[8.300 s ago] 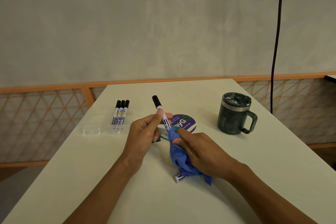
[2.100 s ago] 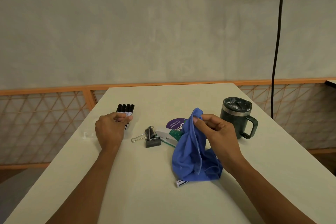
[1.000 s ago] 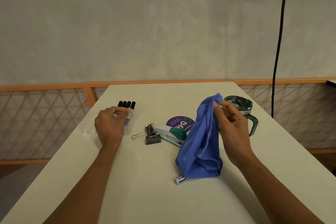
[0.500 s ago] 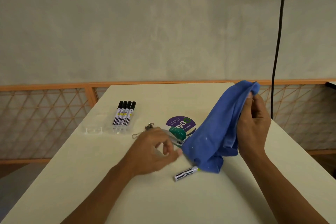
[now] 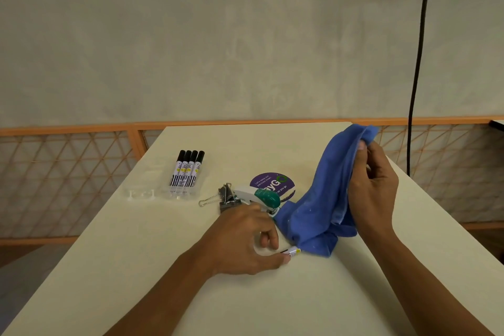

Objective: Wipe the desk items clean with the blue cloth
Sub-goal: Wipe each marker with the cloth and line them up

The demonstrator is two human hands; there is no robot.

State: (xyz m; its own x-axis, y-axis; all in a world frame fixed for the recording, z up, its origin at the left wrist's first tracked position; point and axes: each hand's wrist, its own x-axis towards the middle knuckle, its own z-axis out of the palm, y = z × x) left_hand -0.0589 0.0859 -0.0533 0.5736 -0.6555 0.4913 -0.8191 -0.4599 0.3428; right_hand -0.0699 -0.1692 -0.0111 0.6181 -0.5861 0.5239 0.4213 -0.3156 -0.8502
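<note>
I see soft matt blue cloth (image 5: pixel 321 215); smooth matt desk top (image 5: pixel 169 267); shiny metal binder clip (image 5: pixel 224 196); glossy plastic stapler (image 5: pixel 261 196); plastic marker (image 5: pixel 295 251).

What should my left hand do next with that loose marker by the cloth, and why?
Probably pinch the loose marker and lift it toward the blue cloth. The left hand has its thumb on the marker, the right hand holds the cloth up by one end, and four other markers lie lined up farther off.
</note>
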